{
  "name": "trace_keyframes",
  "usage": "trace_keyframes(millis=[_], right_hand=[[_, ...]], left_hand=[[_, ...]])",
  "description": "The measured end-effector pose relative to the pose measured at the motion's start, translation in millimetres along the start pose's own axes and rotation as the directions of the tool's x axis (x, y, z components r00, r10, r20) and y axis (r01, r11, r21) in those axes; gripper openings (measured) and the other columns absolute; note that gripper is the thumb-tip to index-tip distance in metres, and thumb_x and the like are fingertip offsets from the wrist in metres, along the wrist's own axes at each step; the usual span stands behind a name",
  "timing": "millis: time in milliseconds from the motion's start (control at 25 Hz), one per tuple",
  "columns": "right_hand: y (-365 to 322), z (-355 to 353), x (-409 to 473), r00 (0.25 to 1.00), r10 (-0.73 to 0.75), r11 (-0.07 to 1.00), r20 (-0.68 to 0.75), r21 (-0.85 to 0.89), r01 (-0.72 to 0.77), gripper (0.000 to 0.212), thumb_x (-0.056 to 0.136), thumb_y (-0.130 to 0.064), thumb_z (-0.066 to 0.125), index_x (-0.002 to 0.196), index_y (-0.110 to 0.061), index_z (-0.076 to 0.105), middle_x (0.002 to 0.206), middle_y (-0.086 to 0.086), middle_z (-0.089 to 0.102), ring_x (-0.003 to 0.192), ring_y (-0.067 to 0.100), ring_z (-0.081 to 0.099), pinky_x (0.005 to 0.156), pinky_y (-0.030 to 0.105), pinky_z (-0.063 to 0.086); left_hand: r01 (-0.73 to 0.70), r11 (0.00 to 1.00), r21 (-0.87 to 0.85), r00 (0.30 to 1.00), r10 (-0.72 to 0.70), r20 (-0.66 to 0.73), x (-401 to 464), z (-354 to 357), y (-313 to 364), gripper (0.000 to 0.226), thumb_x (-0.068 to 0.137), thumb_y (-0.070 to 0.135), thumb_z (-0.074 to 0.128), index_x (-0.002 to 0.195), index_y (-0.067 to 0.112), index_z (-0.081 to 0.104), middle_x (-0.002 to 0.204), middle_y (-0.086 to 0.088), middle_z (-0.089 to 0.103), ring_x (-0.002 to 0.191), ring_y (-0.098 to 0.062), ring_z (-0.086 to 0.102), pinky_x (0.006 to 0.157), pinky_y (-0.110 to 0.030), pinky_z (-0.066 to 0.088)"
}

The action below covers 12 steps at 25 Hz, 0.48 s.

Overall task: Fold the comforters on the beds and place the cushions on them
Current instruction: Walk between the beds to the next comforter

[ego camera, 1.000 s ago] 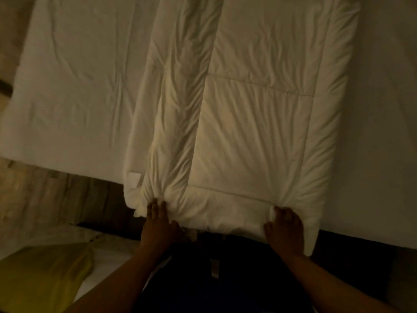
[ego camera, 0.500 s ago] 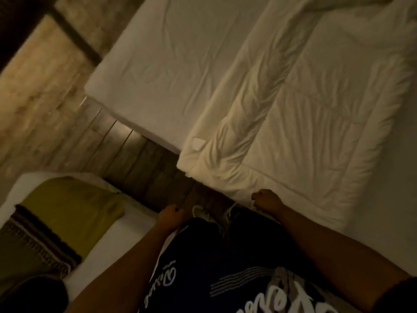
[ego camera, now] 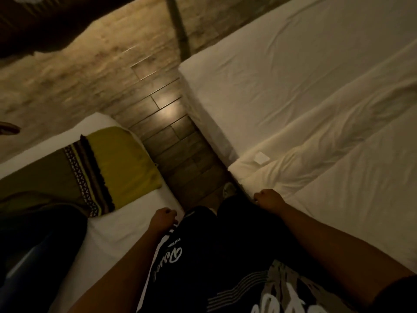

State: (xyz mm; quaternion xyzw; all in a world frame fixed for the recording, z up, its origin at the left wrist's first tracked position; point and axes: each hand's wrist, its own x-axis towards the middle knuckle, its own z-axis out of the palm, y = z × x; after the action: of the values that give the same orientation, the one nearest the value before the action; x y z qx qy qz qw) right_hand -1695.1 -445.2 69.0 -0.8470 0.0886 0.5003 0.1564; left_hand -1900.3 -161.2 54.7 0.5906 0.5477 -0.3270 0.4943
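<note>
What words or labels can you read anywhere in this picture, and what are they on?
Dark trousers: white script logo with small print above it, too blurred to read.
Printed shirt: large white letters, cut off by the frame, unreadable.
White tag on the comforter: no text legible.

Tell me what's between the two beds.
In the head view, a strip of wood-plank floor separates the left bed from the right bed.

The comforter [ego camera: 334, 168] is showing cream-white over a white sheet [ego camera: 282, 82]. The cushion [ego camera: 121, 161] is glowing yellow-green, edged by a dark fringe and a zigzag band (olive beyond it). Brown planks are lining the floor [ego camera: 178, 154]. Dark clothing [ego camera: 225, 256] is carrying white lettering.
</note>
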Motion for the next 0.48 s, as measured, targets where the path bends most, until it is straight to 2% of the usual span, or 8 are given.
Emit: trace_keyframes(millis=[40, 80, 160, 240, 360, 440, 480], right_hand=[[-12, -4, 3, 1.0, -0.013, 1.0, 0.018, -0.002, 0.013, 0.029, 0.1, -0.028, 0.042, 0.113, -0.012, 0.062, 0.113, 0.015, 0.06, 0.115, 0.03, 0.056, 0.092, 0.031, 0.044], [-27, -7, 8, 0.999, 0.024, 0.997, 0.033, 0.073, -0.026, 0.027, 0.099, -0.027, 0.044, 0.11, -0.012, 0.064, 0.11, 0.014, 0.062, 0.109, 0.031, 0.059, 0.091, 0.033, 0.045], [-59, -16, 19, 0.998, 0.008, 1.0, 0.06, 0.026, -0.009, 0.021, 0.094, -0.026, 0.049, 0.088, -0.015, 0.065, 0.088, 0.006, 0.064, 0.084, 0.025, 0.061, 0.079, 0.033, 0.051], [-94, -24, 35, 0.996, -0.008, 0.999, 0.093, 0.044, 0.003, 0.021, 0.094, -0.024, 0.05, 0.079, -0.015, 0.063, 0.077, 0.004, 0.063, 0.069, 0.02, 0.057, 0.067, 0.029, 0.049], [-160, -46, 52, 0.987, -0.005, 0.996, 0.16, 0.088, -0.009, 0.025, 0.092, -0.018, 0.053, 0.071, -0.009, 0.062, 0.068, 0.01, 0.061, 0.056, 0.022, 0.054, 0.058, 0.027, 0.044], [-214, -59, 62, 0.98, -0.029, 0.993, 0.199, 0.12, 0.005, 0.023, 0.091, -0.018, 0.054, 0.075, -0.004, 0.063, 0.069, 0.015, 0.06, 0.053, 0.025, 0.053, 0.057, 0.028, 0.044], [-244, -66, 67, 0.977, -0.059, 0.991, 0.204, 0.128, 0.033, 0.022, 0.091, -0.019, 0.054, 0.08, -0.003, 0.064, 0.071, 0.015, 0.06, 0.053, 0.025, 0.054, 0.057, 0.029, 0.045]], left_hand=[[0.021, 0.999, -0.047, 1.0, -0.021, 0.002, 1, -5, 9, 0.025, 0.099, 0.02, 0.047, 0.109, 0.002, 0.061, 0.096, -0.022, 0.068, 0.078, -0.033, 0.064, 0.068, -0.037, 0.052], [0.033, 0.995, -0.096, 0.999, -0.032, 0.013, 3, -11, 18, 0.025, 0.1, 0.021, 0.046, 0.109, 0.003, 0.06, 0.095, -0.021, 0.067, 0.078, -0.032, 0.063, 0.067, -0.035, 0.05], [0.045, 0.987, -0.156, 0.999, -0.042, 0.019, 11, -25, 38, 0.024, 0.101, 0.021, 0.044, 0.109, 0.003, 0.059, 0.094, -0.02, 0.066, 0.077, -0.031, 0.061, 0.066, -0.034, 0.048], [0.063, 0.984, -0.169, 0.998, -0.06, 0.022, 17, -44, 57, 0.024, 0.101, 0.021, 0.044, 0.108, 0.004, 0.059, 0.096, -0.021, 0.065, 0.077, -0.03, 0.06, 0.065, -0.033, 0.047], [0.112, 0.982, -0.154, 0.991, -0.121, -0.056, 31, -78, 64, 0.021, 0.1, 0.02, 0.046, 0.102, 0.003, 0.059, 0.092, -0.022, 0.063, 0.073, -0.029, 0.058, 0.062, -0.032, 0.045], [0.071, 0.982, -0.176, 0.979, -0.102, -0.174, 38, -97, 50, 0.027, 0.1, 0.021, 0.044, 0.092, 0.001, 0.061, 0.093, -0.027, 0.066, 0.076, -0.028, 0.061, 0.068, -0.034, 0.046], [0.039, 0.964, -0.263, 0.974, -0.096, -0.206, 53, -104, 39, 0.034, 0.101, 0.025, 0.039, 0.091, 0.002, 0.061, 0.096, -0.027, 0.068, 0.081, -0.028, 0.065, 0.072, -0.032, 0.048]])
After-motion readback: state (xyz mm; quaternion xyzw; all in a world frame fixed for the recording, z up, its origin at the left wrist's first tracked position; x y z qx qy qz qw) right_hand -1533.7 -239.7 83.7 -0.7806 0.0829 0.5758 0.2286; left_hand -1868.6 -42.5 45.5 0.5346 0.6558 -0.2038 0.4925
